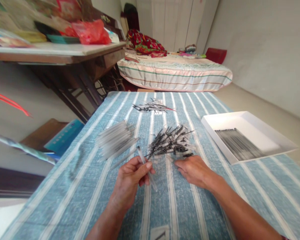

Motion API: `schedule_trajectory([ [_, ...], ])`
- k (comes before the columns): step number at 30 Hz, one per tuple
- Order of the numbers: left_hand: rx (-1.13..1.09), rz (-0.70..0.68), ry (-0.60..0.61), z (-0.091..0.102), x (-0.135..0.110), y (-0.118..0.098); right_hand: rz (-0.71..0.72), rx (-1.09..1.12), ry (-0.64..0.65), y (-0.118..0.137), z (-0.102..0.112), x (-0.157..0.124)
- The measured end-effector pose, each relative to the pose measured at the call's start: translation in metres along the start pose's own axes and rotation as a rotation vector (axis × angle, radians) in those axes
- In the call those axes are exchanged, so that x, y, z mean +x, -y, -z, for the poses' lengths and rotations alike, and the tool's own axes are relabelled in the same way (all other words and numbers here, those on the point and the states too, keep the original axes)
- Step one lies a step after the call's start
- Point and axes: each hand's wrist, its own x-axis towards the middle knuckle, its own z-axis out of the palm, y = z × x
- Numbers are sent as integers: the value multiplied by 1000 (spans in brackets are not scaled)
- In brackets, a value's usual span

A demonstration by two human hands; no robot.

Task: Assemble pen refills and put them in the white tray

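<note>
"What's in the left hand (130, 176)?"
"A clear, dark-tipped tube (141, 156), its grip clamped on it, thumb against fingers, over the cloth-covered counter (70, 203)."
"And the right hand (193, 170)?"
"At the near edge of the black-and-clear pile (171, 141); I can't tell whether its grip holds anything."
"Around them?"
"Clear tubes (117, 138) left, smaller pile (151, 107) beyond, white box (267, 130) right."
</note>
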Motion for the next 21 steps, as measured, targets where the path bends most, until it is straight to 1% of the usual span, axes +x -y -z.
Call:
schedule_trajectory([
  [4,-129,-70,-31,0,0,2,157,195,-104,5,3,-1],
  [6,-174,-98,-37,0,0,3,195,303,-130,11,3,-1],
  [11,-190,-152,-43,-3,-1,5,114,569,-146,25,-4,0],
  [13,-180,-167,-39,-4,-1,5,103,646,-161,30,-6,0],
  [17,-172,-174,-34,-6,-1,5,85,739,-220,36,-5,1],
  [21,-173,-167,-33,-6,-1,4,66,804,-207,38,-3,2],
])
